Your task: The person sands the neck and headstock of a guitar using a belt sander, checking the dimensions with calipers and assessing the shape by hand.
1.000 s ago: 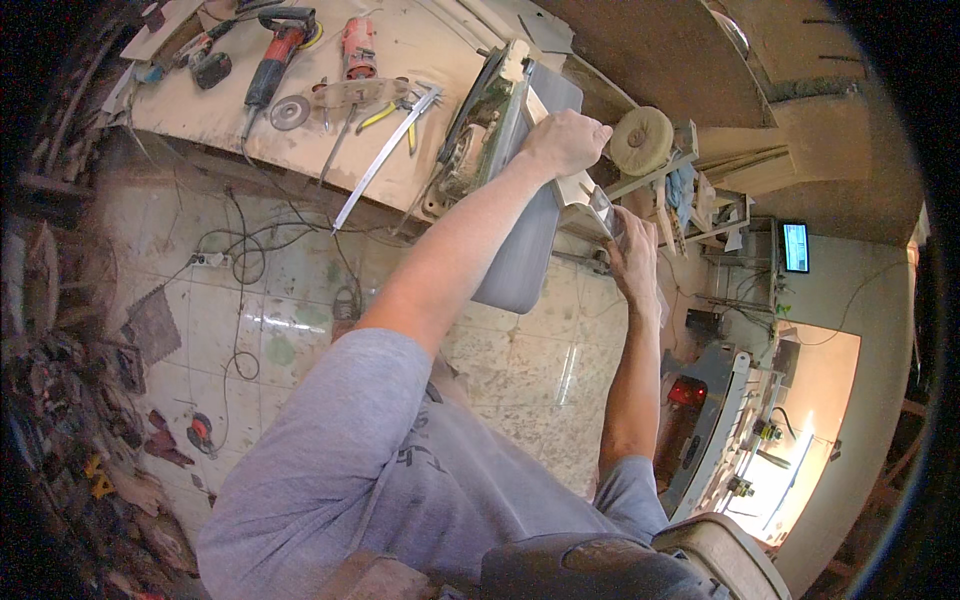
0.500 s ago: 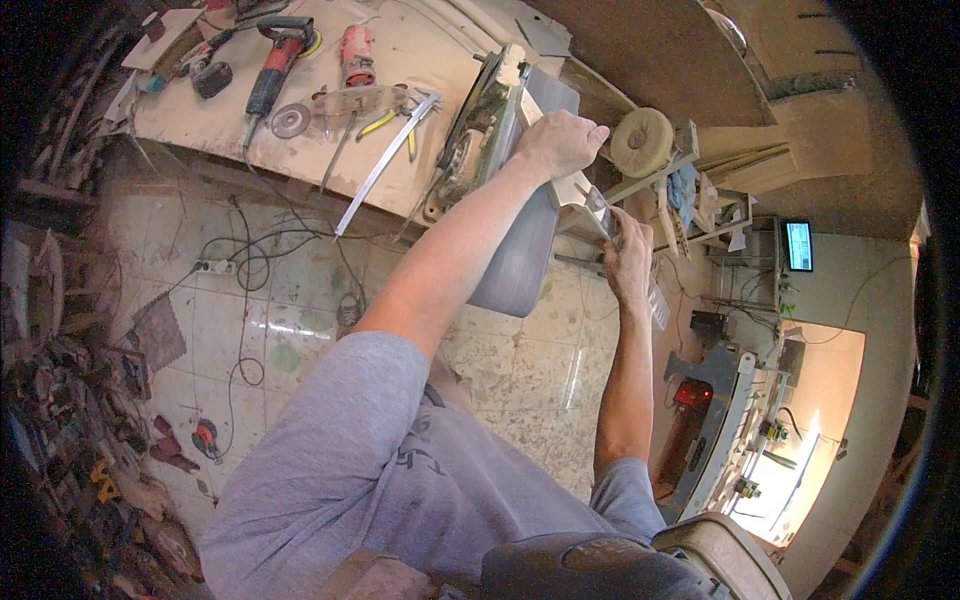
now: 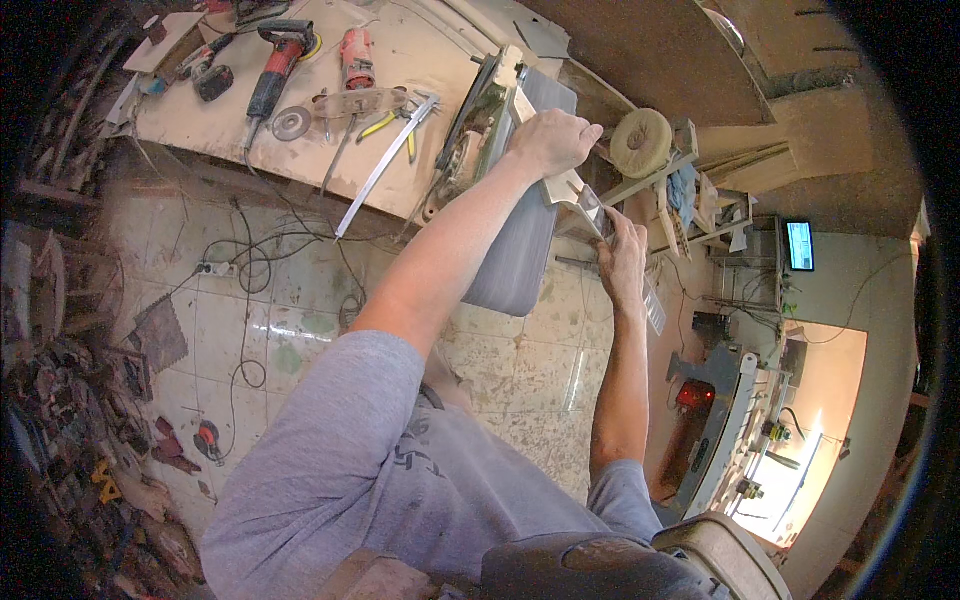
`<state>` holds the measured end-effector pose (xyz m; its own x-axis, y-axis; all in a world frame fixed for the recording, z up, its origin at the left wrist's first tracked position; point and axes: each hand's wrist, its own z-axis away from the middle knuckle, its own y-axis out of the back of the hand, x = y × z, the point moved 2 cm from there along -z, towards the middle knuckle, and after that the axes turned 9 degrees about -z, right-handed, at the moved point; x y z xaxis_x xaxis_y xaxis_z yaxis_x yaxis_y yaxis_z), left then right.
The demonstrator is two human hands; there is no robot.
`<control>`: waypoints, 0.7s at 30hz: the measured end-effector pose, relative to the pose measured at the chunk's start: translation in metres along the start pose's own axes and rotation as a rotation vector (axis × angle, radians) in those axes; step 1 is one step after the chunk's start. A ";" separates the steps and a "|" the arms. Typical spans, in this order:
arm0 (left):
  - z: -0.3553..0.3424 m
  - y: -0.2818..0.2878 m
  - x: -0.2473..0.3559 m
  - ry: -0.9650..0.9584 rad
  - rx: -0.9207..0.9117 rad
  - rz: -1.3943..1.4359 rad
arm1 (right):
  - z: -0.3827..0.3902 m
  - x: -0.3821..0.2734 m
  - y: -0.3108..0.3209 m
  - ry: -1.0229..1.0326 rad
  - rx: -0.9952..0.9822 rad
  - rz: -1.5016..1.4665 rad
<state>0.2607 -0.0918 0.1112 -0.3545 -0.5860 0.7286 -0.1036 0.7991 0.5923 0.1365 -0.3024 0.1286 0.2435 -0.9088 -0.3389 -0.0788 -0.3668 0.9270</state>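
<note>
A belt sander with a wide grey belt stands at the bench's edge. My left hand is closed on a pale wooden piece lying against the belt. At that piece's lower right end, my right hand grips a long, shiny flat piece, whose exact kind I cannot make out. Left of the sander lie a steel caliper, yellow-handled pliers and a grinding disc.
The bench also holds a red-black power tool, a red motor tool and a drill. A round wheel and scrap wood sit beyond my hands. Cables snake over the tiled floor; a lit screen is at right.
Both hands have shifted slightly to the left with the pieces they hold, and the long shiny piece shows more below my right hand.
</note>
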 end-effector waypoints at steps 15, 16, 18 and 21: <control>0.005 0.007 0.006 0.015 -0.015 -0.004 | 0.005 -0.002 0.000 0.028 0.017 0.000; 0.005 0.006 0.006 0.008 -0.011 -0.007 | 0.005 -0.001 0.000 0.033 0.016 0.000; 0.004 0.005 0.006 -0.005 -0.001 -0.014 | 0.005 0.000 0.000 0.031 0.009 0.007; 0.003 0.002 0.007 0.030 -0.049 0.006 | 0.008 0.004 -0.001 0.037 0.018 0.022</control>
<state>0.2550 -0.0940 0.1163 -0.3272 -0.5859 0.7414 -0.0558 0.7952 0.6038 0.1301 -0.3071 0.1248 0.2770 -0.9086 -0.3124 -0.1013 -0.3510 0.9309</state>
